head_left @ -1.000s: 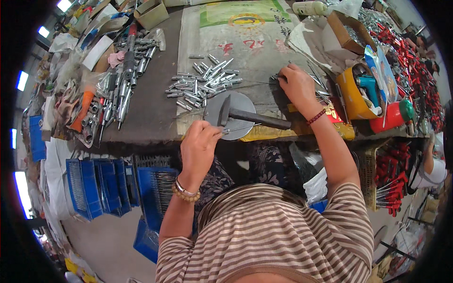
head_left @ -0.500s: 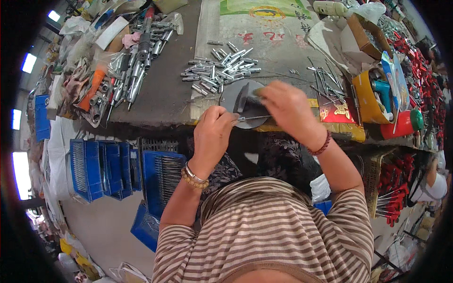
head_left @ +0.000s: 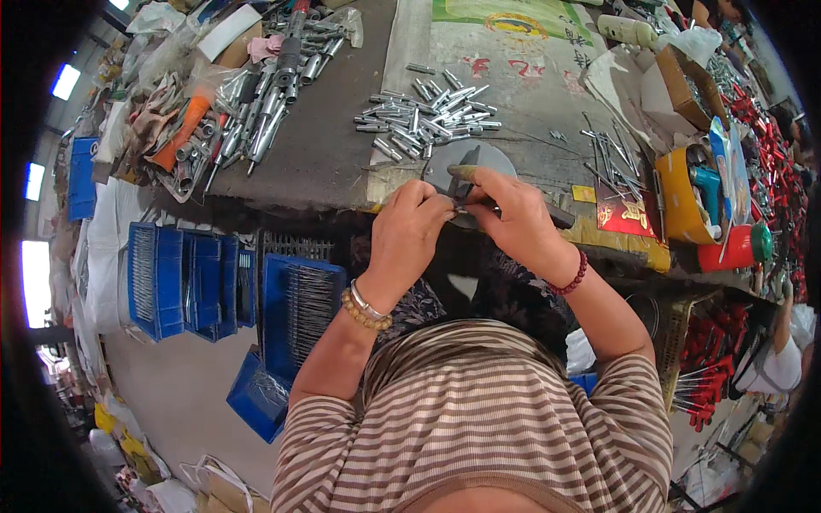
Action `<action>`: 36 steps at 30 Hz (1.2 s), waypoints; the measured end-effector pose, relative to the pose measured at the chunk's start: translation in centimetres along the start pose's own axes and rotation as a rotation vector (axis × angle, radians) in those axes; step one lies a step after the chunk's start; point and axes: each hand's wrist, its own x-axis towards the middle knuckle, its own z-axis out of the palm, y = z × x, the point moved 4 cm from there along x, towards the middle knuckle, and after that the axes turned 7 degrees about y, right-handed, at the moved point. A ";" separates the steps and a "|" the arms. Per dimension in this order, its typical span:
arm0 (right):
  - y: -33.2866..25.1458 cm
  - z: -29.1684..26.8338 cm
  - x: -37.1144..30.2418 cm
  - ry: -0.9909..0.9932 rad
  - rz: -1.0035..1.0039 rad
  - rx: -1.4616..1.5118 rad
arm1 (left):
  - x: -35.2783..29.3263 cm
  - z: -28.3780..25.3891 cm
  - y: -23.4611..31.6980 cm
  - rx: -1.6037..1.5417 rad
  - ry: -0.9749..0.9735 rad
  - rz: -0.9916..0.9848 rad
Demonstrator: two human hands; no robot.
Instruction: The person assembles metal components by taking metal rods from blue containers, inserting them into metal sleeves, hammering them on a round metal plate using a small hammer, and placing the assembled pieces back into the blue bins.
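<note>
My left hand [head_left: 410,227] and my right hand [head_left: 513,218] meet at the workbench's front edge, over a round grey metal disc [head_left: 483,156]. Both pinch a small thin metal part [head_left: 463,191] between their fingertips; its exact shape is too small to tell. Just behind the disc lies a heap of short silvery metal rods [head_left: 428,120]. Thin metal pins [head_left: 609,158] lie to the right of the disc.
Larger metal cylinders and an orange-handled tool [head_left: 184,128] lie at the bench's left. A yellow tub [head_left: 680,201] and a red container [head_left: 727,248] stand right, with red-handled tools [head_left: 770,128] beyond. Blue crates [head_left: 184,278] of pins stand below the bench. Another person's sleeve [head_left: 782,359] shows at right.
My right hand came back from the pins at the right to the bench's front edge. My left hand rose to meet it, and both now pinch a small part together.
</note>
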 end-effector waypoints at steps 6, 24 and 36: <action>-1.1 0.0 0.6 0.014 -0.167 -0.111 | 0.2 0.1 0.2 0.026 0.019 0.045; 2.1 -5.0 -1.5 -0.002 -0.050 -0.550 | 0.1 0.2 -0.4 -0.060 0.013 -0.004; -2.3 -6.8 -3.6 0.281 -0.032 -0.223 | -0.2 0.2 -0.7 -0.089 0.071 0.023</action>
